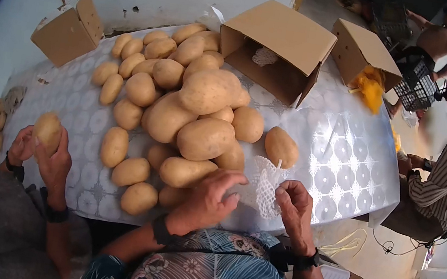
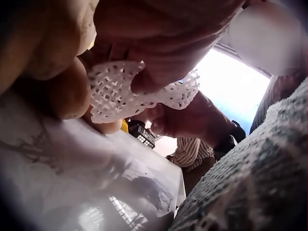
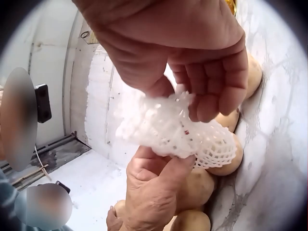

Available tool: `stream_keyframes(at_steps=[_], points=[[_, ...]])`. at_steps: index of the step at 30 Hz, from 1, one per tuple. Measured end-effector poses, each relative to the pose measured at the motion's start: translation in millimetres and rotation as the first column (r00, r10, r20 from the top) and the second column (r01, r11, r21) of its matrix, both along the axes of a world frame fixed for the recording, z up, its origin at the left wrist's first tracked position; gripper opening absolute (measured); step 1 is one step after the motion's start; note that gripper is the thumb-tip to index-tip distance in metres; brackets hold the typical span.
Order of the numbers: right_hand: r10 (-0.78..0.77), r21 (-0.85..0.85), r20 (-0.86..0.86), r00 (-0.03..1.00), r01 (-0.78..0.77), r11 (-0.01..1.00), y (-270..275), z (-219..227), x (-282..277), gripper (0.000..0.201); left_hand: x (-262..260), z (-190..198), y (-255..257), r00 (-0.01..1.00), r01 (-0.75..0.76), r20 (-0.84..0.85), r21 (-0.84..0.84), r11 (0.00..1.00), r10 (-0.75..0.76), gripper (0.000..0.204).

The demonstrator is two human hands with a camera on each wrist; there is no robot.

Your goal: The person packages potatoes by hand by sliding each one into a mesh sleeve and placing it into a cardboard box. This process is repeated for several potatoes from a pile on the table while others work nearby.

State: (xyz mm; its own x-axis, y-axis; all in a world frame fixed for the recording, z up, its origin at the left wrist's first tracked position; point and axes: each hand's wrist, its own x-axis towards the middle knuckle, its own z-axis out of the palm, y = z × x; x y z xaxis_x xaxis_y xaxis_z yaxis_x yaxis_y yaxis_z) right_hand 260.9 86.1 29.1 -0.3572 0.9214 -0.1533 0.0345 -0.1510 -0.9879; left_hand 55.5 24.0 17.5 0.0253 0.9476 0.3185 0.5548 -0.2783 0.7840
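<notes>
Thumb and fingers of my right hand pinch the edge of a white foam net sleeve, which hangs limp above the table. My left hand is at the near side of the potato pile, thumb and forefinger apart, pointing toward the sleeve. In the right wrist view its fingertips are right at the lower edge of the sleeve; in the left wrist view its thumb overlaps the sleeve. A single potato lies just behind the sleeve.
A patterned plastic cloth covers the table. An open carton lies behind the pile, with another carton holding orange netting. At left, another person's hands hold a potato. A person in a striped shirt sits at right.
</notes>
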Motion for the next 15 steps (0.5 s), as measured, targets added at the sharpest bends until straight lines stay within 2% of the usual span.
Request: stream_keyframes(at_steps=[1,2,4,5,8,9,10,12,15], points=[[-0.018,0.056,0.072,0.997,0.014,0.998,-4.3,2.1,1.6,0.014,-2.0,5.0,-4.2,0.972,-0.001,0.234,-0.124,0.992,0.03,0.031],[-0.035,0.113,0.144,0.989,0.018,0.993,-7.8,2.9,2.0,0.014,-1.9,8.0,-5.2,0.941,0.047,0.338,-0.202,0.978,0.025,0.03],[-0.037,0.18,0.132,0.991,0.013,0.984,-14.6,1.2,-5.6,0.016,-3.8,15.6,-2.7,0.846,0.15,0.53,-0.33,0.932,0.052,0.03],[-0.038,0.214,0.124,0.992,0.011,0.977,-17.0,0.0,-9.8,0.017,-0.3,20.4,0.1,0.954,0.112,0.301,-0.374,0.921,0.007,0.025],[0.001,0.145,-0.077,0.997,0.01,0.989,-18.1,1.8,-14.6,0.021,10.5,-10.2,0.5,0.955,0.045,0.295,-0.229,0.972,0.026,0.023],[-0.036,0.101,-0.115,0.993,0.048,0.994,-13.7,-0.7,-10.8,0.021,3.5,-0.8,-0.7,0.971,0.047,0.237,-0.305,0.951,0.028,0.025],[-0.009,0.076,-0.14,0.99,0.02,0.997,-5.4,-12.7,-0.2,0.02,-1.8,-2.7,-0.7,0.909,0.106,0.416,-0.315,0.943,0.037,0.026],[0.095,-0.015,-0.064,0.993,-0.096,0.995,3.7,-21.9,17.3,0.019,-8.9,-8.0,-0.2,0.688,0.217,0.723,-0.299,0.929,0.072,0.027],[0.084,-0.094,-0.041,0.996,-0.087,0.992,-7.3,-16.0,12.8,0.018,-5.0,3.6,-2.7,0.76,0.21,0.647,-0.339,0.917,0.065,0.026]])
